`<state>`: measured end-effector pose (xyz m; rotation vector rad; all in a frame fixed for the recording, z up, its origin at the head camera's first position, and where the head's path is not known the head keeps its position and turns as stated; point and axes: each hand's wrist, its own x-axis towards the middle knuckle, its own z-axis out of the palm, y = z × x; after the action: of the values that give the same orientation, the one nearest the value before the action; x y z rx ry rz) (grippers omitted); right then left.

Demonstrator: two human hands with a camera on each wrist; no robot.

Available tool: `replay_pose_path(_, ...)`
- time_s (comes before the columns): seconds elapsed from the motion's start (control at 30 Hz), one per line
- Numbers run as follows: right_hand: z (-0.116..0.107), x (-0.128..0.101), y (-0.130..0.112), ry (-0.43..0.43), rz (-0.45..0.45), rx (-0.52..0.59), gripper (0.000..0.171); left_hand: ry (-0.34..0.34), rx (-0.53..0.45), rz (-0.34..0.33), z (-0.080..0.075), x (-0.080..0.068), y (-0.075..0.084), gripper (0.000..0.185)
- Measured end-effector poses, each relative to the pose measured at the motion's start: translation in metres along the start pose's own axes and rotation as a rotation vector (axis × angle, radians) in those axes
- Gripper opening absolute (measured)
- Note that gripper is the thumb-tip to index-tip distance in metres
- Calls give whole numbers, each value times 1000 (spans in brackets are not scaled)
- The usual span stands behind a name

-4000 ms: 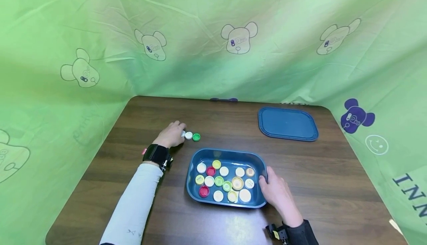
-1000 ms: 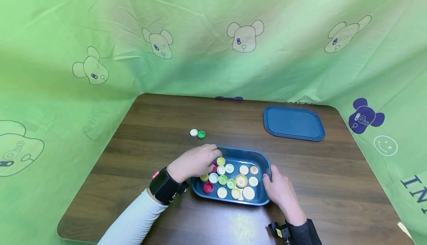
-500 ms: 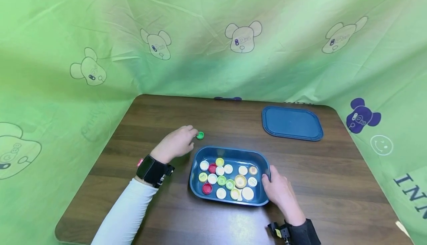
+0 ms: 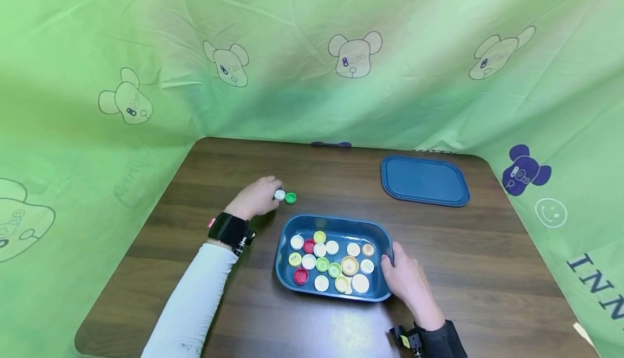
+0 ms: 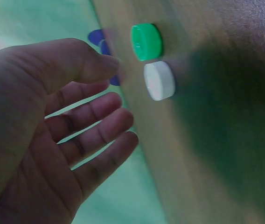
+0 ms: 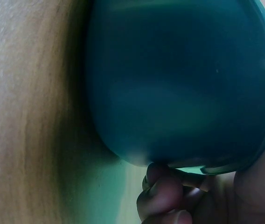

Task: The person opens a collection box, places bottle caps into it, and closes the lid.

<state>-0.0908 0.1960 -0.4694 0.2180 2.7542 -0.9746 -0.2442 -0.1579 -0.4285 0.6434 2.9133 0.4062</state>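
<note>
A blue tray (image 4: 283,249) near the table's front holds several bottle caps in white, yellow, green and red. My right hand (image 4: 396,269) grips the tray's right rim, with its fingers (image 6: 164,185) curled under the edge of the tray wall (image 6: 184,84). Left of the tray's far side, a white cap (image 4: 279,195) and a green cap (image 4: 290,198) lie side by side on the wood. My left hand (image 4: 271,190) hovers just beside the white cap (image 5: 159,80) with fingers spread and nothing in it. The green cap (image 5: 146,41) lies just beyond.
The tray's blue lid (image 4: 425,181) lies flat at the back right of the brown table (image 4: 219,304). Green printed cloth (image 4: 312,49) walls in the table on the left, back and right.
One second ago my left hand was over the caps in the tray. It then moved back left to the two loose caps and now sits open beside the white one. The right hand kept still.
</note>
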Motion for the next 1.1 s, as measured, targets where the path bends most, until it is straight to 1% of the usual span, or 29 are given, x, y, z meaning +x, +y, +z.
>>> replay_pose_path(0.1,0,1,0,2,0,-1,21,-16,-18,-22,5,6,-5,34)
replay_pose_path(0.23,0,1,0,4,-2,-1,19,-39,-12,-51,13,13,-13,36)
replay_pose_path(0.5,0,1,1,9,0,-6,22,-50,6,-64,22,23,-19,37)
replay_pose_path(0.77,1,1,2,9,9,6,22,-65,24,-52,24,27,-21,32)
replay_pose_path(1.0,1,1,2,14,19,2,26,-59,31,-53,26,27,-17,29)
replay_pose_path(1.1,1,1,3,12,16,3,25,-44,39,-48,26,27,-17,28)
